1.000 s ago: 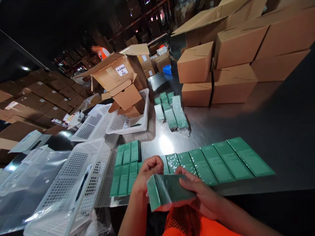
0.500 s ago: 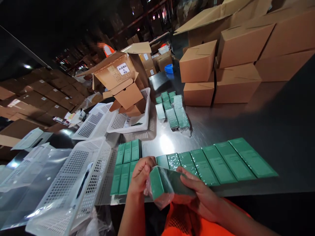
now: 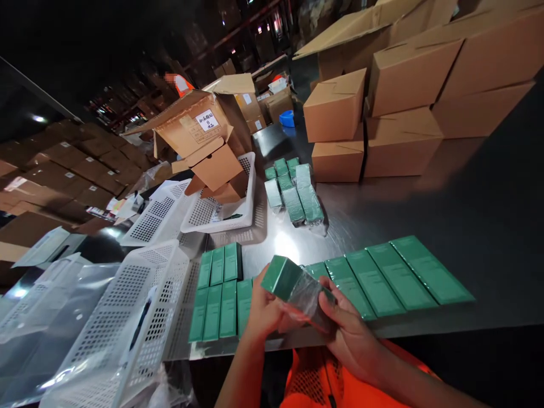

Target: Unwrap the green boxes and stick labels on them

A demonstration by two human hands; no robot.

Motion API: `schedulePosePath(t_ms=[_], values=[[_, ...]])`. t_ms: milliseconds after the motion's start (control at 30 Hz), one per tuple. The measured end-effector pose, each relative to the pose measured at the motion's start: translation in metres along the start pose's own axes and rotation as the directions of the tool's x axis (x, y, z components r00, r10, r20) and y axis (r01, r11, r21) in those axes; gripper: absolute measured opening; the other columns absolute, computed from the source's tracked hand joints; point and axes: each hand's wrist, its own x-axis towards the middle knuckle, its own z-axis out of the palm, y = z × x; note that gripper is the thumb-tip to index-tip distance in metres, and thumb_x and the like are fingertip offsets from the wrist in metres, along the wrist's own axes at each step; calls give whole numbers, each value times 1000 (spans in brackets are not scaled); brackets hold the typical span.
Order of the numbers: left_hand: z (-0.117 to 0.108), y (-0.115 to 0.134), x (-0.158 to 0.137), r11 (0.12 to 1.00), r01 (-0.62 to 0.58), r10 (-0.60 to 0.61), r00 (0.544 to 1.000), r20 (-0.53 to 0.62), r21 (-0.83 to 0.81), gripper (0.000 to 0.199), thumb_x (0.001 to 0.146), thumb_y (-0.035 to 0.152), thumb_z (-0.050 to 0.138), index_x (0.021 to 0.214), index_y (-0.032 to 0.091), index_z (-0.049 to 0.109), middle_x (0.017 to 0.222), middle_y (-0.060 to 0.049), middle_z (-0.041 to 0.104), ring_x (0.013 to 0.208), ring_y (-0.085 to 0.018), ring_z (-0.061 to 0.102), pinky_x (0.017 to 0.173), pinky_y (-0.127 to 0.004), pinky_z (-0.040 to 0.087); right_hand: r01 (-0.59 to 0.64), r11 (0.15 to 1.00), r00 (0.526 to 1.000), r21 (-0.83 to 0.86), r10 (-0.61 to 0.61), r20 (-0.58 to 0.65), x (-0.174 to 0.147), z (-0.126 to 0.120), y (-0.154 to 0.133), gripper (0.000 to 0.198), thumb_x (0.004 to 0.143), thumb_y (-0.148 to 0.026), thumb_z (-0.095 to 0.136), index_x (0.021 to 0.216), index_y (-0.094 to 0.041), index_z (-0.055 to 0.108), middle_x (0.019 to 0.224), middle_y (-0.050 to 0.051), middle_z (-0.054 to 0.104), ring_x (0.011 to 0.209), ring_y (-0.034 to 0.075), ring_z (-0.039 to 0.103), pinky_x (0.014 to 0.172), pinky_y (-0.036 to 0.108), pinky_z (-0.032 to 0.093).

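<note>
Green box [image 3: 293, 284] w/ clear film [image 3: 313, 294] on it is held tilted at lower ctr of frame, over the near edge of the tabletop [image 3: 395, 212], L grip [image 3: 261, 310] closed on its left end & R grip [image 3: 351, 326] closed on its right end. Just beyond, flat row of green boxes [image 3: 376, 279] runs to lower right, smaller green group [image 3: 216, 297] sits just left of the hands, & film-wrapped stack [image 3: 297, 198] is nr ctr. Farther out: white baskets [image 3: 127, 283] at left, brown cartons [image 3: 403, 141] upper right, blue item [image 3: 287, 118] upper ctr, person in orange/white top [image 3: 182, 85] upper left.
</note>
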Motion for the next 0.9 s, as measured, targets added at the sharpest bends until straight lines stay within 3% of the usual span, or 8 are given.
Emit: schedulePosePath(t_ms=[133,267,367,467,567,633,800,900], values=[[7,7,-16,982,-82,90,995,36,-170,60,62,65,80,103,22,70,85,-4,67,73,-20,59,68,-32,50,230,962,973,-145,-230,20,7,0,6,62,68,-40,95,80,-20,38,77,-5,55,71,11,54,66,21,47],[7,8,-27,995,-97,99,993,63,-21,44,81,53,72,113,23,69,86,-4,68,71,-17,57,64,-26,47,198,880,977,-432,-140,162,10,-5,0,57,73,-44,90,98,-23,43,94,0,60,83,17,60,72,26,51],[-1,9,-27,997,-73,77,982,170,-35,40,82,52,71,107,21,73,87,-4,71,73,-16,57,66,-26,46,291,676,956,-677,-176,235,15,-3,-21,67,74,-50,86,121,-25,46,118,7,57,106,25,57,82,34,54],[-7,8,-28,996,15,5,974,227,-84,43,78,51,76,107,20,71,83,-3,69,71,-16,58,65,-25,45,344,524,939,-779,-186,290,23,8,-42,57,80,-56,77,121,-21,60,115,9,60,105,25,56,74,29,54],[-5,4,-33,968,81,-54,992,118,-238,57,79,58,74,124,27,56,80,0,66,66,-17,60,60,-26,45,282,590,951,-757,-69,301,31,25,-49,45,81,-55,75,104,-18,70,93,7,65,79,20,59,56,24,50],[-3,1,-38,953,74,-69,997,26,-295,62,80,65,69,127,28,50,72,2,62,59,-16,57,55,-26,43,276,622,952,-733,-74,296,36,36,-48,43,77,-55,79,97,-17,72,85,5,65,70,18,57,51,23,48],[-16,-5,-53,957,57,-98,986,-132,-284,59,81,68,65,124,31,51,59,7,49,47,-12,45,47,-23,32,369,625,928,-688,-290,234,72,52,-65,44,68,-51,86,94,-17,74,83,4,66,69,17,59,52,23,49],[-33,-10,-66,990,12,-26,995,-92,-143,40,84,62,65,105,27,67,58,5,52,48,-11,44,49,-24,29,358,625,907,-693,-409,100,114,57,-85,34,75,-43,83,96,-19,69,81,2,66,67,16,61,53,23,51]])
